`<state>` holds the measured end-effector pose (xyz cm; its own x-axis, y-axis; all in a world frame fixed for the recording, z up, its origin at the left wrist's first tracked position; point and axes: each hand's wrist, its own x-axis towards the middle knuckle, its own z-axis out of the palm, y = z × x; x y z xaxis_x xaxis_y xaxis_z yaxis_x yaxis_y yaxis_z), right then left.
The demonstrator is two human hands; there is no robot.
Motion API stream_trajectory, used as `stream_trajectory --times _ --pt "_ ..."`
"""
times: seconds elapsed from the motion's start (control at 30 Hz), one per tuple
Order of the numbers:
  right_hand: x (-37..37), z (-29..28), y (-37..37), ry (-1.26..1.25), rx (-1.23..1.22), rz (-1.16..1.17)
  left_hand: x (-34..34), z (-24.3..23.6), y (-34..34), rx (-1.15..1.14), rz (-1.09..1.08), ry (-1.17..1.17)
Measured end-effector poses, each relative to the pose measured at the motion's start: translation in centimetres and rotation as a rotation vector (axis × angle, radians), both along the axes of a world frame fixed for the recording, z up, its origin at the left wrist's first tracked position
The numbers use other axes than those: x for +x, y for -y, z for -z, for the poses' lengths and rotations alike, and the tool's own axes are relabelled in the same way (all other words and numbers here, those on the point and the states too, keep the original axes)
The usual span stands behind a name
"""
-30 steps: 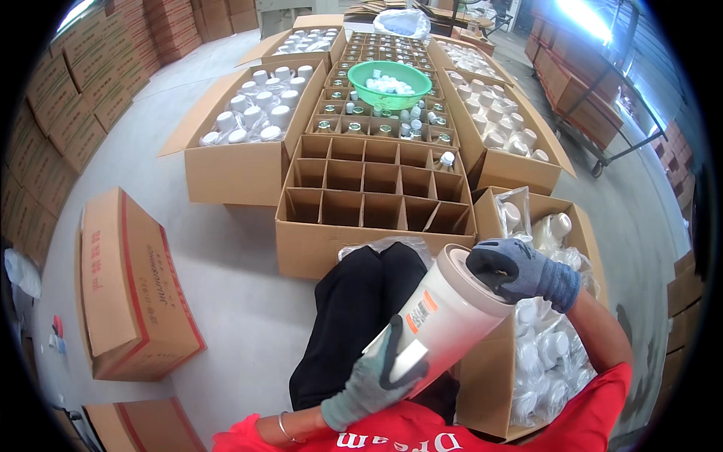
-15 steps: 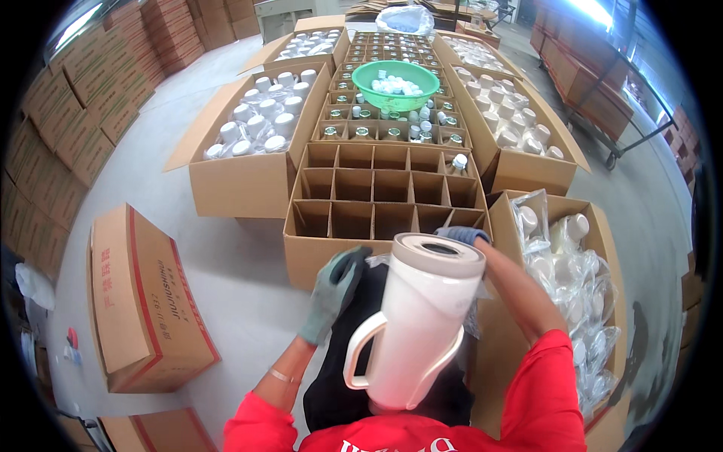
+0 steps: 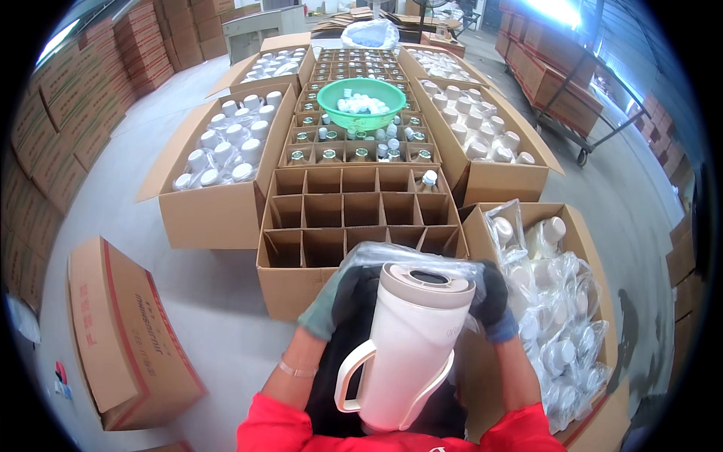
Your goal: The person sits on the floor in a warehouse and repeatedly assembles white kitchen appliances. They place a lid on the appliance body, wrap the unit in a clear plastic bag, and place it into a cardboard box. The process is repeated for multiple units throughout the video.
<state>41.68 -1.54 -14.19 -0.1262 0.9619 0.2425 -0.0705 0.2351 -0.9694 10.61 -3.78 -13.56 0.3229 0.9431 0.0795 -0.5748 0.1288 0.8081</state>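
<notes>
A clear plastic bag (image 3: 376,252) stretches between my two hands over the front edge of a divided carton (image 3: 301,294). My left hand (image 3: 340,301), in a grey-green glove with a dark palm, is closed on its left end. At the other end my right hand (image 3: 493,301), gloved in dark and blue-grey, grips it too. Whatever the bag contains cannot be made out. A large white tumbler (image 3: 410,346) with a handle and beige lid stands upright before my body, between my forearms, and hides part of the bag. One white-capped bottle (image 3: 429,181) sits in the carton's far right cell.
Beyond stand divided cartons of bottles (image 3: 329,156), with a green basin (image 3: 361,113) of white caps on top. Cartons of white-capped bottles flank them, left (image 3: 226,207) and right (image 3: 501,177). Another carton (image 3: 580,233) of bagged bottles is near right; a closed carton (image 3: 128,339) lies at left.
My right hand has come back from the carton's right front corner, and the plastic bag is now held up between both hands. My left hand has closed on it. The view has shifted slightly.
</notes>
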Motion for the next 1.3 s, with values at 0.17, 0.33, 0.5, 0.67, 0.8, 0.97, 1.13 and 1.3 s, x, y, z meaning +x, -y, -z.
stream_trajectory --times 0.17,0.33,0.5,0.67,0.8,0.97,1.13,1.3 --pt "-1.5 -1.6 7.8 0.082 0.169 0.052 1.8 -6.7 10.9 0.509 -0.452 -1.159" --pt "-3.2 4.9 14.0 0.491 0.295 0.24 2.2 -6.3 15.3 0.091 -0.297 -1.535" --pt "1.0 8.1 24.8 0.81 0.495 -0.513 -3.9 2.2 27.0 -0.134 -0.168 -1.007" --pt "4.0 5.1 21.1 0.517 0.155 -0.521 -10.4 4.0 22.1 -0.262 -0.137 -0.655" --pt "1.2 1.6 20.4 0.764 0.311 -0.319 -1.4 4.2 18.1 -0.078 -0.355 -0.575" --pt "2.1 8.2 25.4 0.858 0.606 -0.531 1.7 7.5 19.7 0.108 -0.634 -0.775" --pt "-0.6 3.6 24.5 0.687 0.8 -0.016 6.7 1.4 10.8 0.052 -0.313 -0.548" --pt "1.5 -9.6 16.0 0.874 0.835 0.315 20.6 -0.3 0.1 0.284 -0.042 -0.592"
